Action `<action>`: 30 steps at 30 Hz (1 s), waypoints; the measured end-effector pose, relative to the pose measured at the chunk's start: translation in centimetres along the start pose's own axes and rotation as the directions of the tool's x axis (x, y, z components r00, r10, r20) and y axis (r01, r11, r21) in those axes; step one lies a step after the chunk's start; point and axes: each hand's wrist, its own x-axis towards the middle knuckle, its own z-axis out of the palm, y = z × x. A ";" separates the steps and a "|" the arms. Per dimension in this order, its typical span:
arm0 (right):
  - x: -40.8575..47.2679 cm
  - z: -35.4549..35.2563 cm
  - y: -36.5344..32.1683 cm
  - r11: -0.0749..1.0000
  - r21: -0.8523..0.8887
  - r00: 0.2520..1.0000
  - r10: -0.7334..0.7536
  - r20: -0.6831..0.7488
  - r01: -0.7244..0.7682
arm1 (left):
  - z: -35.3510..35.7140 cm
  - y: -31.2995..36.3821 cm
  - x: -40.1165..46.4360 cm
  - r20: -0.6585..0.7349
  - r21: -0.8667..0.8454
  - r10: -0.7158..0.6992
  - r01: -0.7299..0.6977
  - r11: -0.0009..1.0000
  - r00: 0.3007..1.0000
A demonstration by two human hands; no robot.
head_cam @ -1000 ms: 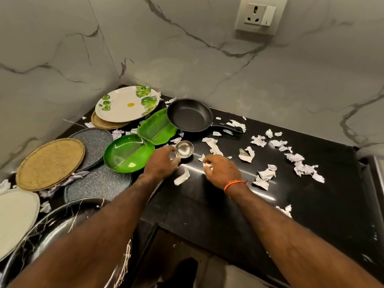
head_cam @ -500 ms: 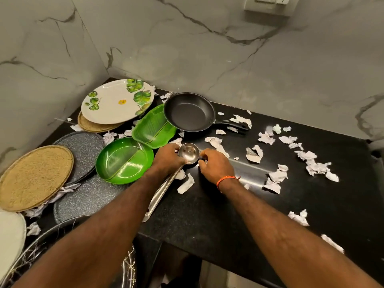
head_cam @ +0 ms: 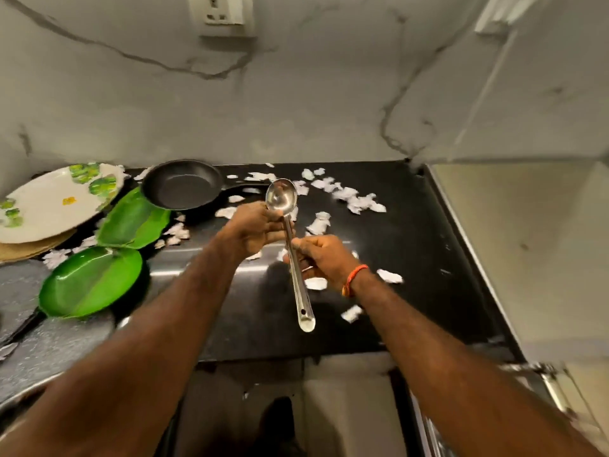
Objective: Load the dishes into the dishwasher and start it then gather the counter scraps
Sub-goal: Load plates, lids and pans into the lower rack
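Steel ladle (head_cam: 290, 239) lifted above the black surface (head_cam: 412, 258), left hand (head_cam: 253, 230) grip holding its bowl end, right hand (head_cam: 324, 258) grip pinching the handle, paper scraps (head_cam: 349, 197) scattered behind

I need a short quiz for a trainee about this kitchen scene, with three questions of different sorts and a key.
1. True or false: the ladle lies flat on the counter.
2. Which hand grips the ladle's handle: A left, B right?
3. Fill in: the black ___ sits by the wall.

Key: 1 false, both hands hold it up. 2 B; the left holds near the bowl. 3 pan.
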 end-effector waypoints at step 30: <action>-39.0 -43.2 38.5 0.839 0.532 0.014 0.534 -0.845 0.115 | 49.9 -47.6 -4.4 0.494 0.423 -0.694 0.552 0.718 0.523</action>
